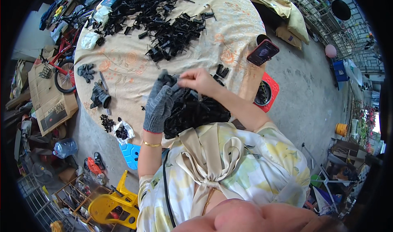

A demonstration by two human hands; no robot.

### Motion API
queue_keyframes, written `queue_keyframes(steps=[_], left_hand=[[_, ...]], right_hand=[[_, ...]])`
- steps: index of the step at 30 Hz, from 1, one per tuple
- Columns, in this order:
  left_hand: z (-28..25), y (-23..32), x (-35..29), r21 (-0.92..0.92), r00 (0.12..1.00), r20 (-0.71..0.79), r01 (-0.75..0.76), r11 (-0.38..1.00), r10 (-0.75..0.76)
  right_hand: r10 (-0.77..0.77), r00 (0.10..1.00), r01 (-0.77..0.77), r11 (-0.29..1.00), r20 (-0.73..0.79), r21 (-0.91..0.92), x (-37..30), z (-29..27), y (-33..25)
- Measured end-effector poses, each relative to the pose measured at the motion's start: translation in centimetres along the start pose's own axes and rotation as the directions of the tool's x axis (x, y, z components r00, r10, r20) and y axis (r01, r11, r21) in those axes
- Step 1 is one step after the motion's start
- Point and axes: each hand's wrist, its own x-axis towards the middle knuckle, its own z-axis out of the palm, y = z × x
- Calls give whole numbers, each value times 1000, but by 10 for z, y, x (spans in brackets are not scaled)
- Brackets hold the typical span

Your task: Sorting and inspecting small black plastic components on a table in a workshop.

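Note:
My left hand (159, 107) wears a grey knit glove with a red cuff edge. Its fingers are closed around a small black plastic part (173, 77), mostly hidden by the glove. My bare right hand (200, 80) meets it from the right, thumb and fingertips pinched together at the part; what lies between them is too small to make out. Just below both hands, a heap of black plastic parts (198, 115) lies against my body at the table edge. A few similar black pieces (221, 71) sit right of my right hand.
A large pile of black parts (176, 35) covers the far side of the cloth-covered round table (127, 90). At left lie a grey glove (86, 72), a dark glove (99, 96) and a white bag of small black pieces (123, 132). A phone (263, 52) stands at the right edge.

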Motion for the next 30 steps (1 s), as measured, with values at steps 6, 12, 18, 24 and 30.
queue_keyframes(steps=[6, 12, 18, 24, 30], left_hand=[[14, -4, 1, 27, 999, 55, -2, 1000, 1], [26, -3, -12, 57, 992, -17, -120, 991, 121], [31, -9, -29, 447, 983, -37, -144, 883, 180], [32, -4, -38, 691, 981, -20, -127, 712, 195], [27, -13, -40, 850, 942, 72, -231, 473, 328]], right_hand=[[-59, 996, 52, 994, -72, -95, -38, 16, 9], [-190, 953, 178, 981, -235, -74, -60, 10, -6], [-140, 990, 132, 976, -36, -173, -54, 19, -25], [-67, 994, 87, 965, 87, -249, -53, 17, -28], [-65, 998, 65, 981, 9, -184, -53, 24, -11]])
